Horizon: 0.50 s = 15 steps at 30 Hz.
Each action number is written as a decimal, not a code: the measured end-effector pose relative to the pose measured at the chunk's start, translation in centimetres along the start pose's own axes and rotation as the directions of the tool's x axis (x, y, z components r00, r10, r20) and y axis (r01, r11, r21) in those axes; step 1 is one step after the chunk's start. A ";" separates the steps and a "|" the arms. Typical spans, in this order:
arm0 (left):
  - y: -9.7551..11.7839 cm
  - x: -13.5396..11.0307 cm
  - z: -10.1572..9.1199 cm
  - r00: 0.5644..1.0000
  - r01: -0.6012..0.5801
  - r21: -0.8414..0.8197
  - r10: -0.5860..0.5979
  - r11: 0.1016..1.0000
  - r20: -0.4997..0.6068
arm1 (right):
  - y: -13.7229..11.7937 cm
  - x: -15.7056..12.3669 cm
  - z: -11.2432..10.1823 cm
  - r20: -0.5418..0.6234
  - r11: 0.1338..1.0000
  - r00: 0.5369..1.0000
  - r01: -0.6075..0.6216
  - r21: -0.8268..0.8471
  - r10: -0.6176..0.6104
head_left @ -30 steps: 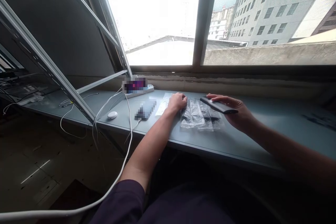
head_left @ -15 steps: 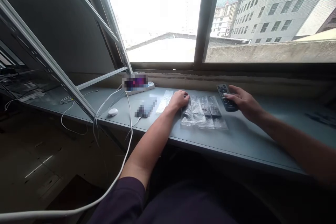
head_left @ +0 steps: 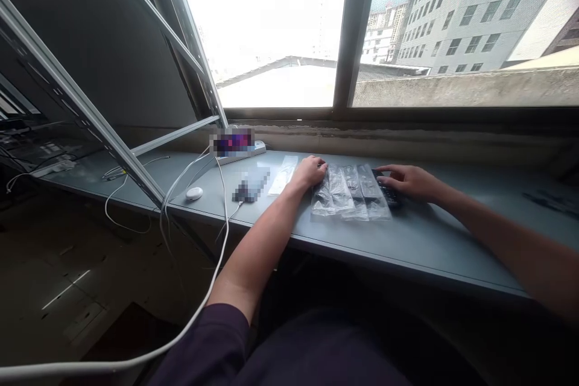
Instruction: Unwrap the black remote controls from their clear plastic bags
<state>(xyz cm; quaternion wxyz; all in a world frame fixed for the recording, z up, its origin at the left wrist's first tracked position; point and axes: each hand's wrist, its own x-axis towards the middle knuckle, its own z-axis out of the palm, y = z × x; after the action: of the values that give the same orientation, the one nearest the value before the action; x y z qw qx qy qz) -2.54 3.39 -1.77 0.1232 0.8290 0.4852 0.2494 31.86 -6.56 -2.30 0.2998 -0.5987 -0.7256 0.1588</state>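
Observation:
A row of black remote controls in clear plastic bags [head_left: 348, 193] lies on the grey ledge [head_left: 407, 241] under the window. My left hand [head_left: 309, 172] rests curled on the left end of the bags, fingers pressed on the plastic. My right hand [head_left: 404, 181] lies over a bare black remote control [head_left: 388, 194] at the right end of the row, fingers bent around it and holding it against the ledge. Most of that remote is hidden under the hand.
Left of the bags lie a flat clear bag [head_left: 283, 174], a phone [head_left: 251, 186] on a white cable, a small white round device [head_left: 194, 193] and a power strip [head_left: 237, 145]. Slanted metal frame bars [head_left: 90, 111] cross the left. White cables [head_left: 181, 193] hang off the ledge.
My right hand brought the bare remote from the air down to the ledge, then slid it left against the bagged row. The left hand stayed on the bags.

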 end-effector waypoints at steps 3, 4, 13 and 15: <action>0.4 -0.2 -0.3 1.000 0.008 -0.010 -0.008 1.000 0.014 | -1.4 -0.4 -0.1 -0.089 0.994 0.994 0.050 -0.098 -0.059; 0.6 -0.3 -0.5 1.000 0.007 -0.012 -0.006 1.000 0.026 | -1.8 -0.4 -0.1 -0.103 0.988 0.989 0.097 -0.121 -0.109; 0.8 -0.5 -0.7 0.990 -0.088 -0.019 0.090 0.996 0.112 | -3.0 -0.6 0.9 0.065 0.852 0.856 0.517 -0.079 -0.513; 0.7 -0.4 -0.6 0.990 -0.090 -0.019 0.091 0.996 0.111 | -2.9 -0.9 1.0 0.125 0.838 0.839 0.541 -0.079 -0.530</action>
<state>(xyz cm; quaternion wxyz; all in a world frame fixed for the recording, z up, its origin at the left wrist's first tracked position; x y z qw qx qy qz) -2.52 2.67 -1.12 0.1444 0.8620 0.4376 0.2112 29.08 -7.94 -1.57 0.2628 -0.3792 -0.8854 0.0573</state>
